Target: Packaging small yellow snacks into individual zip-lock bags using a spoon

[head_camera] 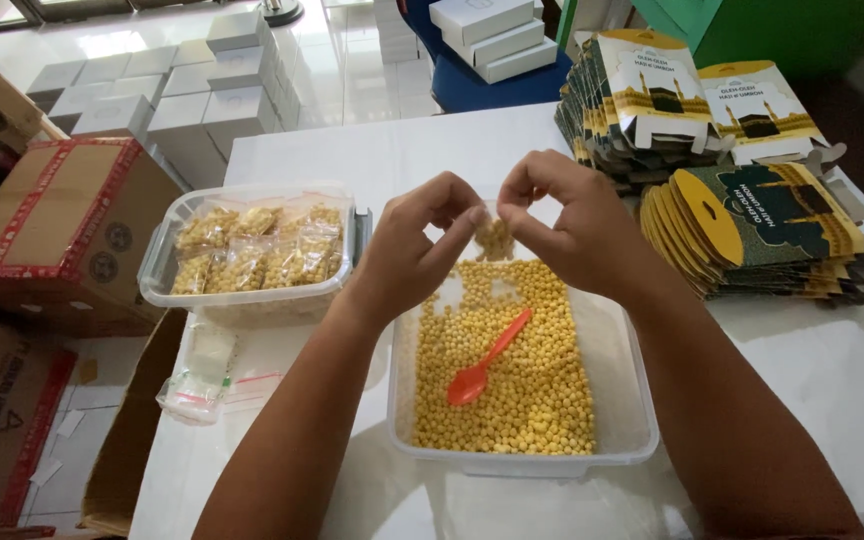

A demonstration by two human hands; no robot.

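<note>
Sealing looks in hand: your left hand (414, 245) and right hand (562, 225) pinch a small filled bag (495, 238) over the tub (620, 385). Next, press its top shut evenly, judging by the grip.

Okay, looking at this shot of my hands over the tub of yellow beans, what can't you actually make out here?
Head view only:
- Small clear bag: mostly hidden by left hand and right hand; whether its top is sealed cannot be told.
- Filled packets in the side container: blurred behind its clear wall; count unclear.
- Orange spoon: bowl partly sunk in the beans.
- Cardboard boxes: cut off by the left edge.
- Flat printed cartons: stacked, so their number is unclear.
</note>
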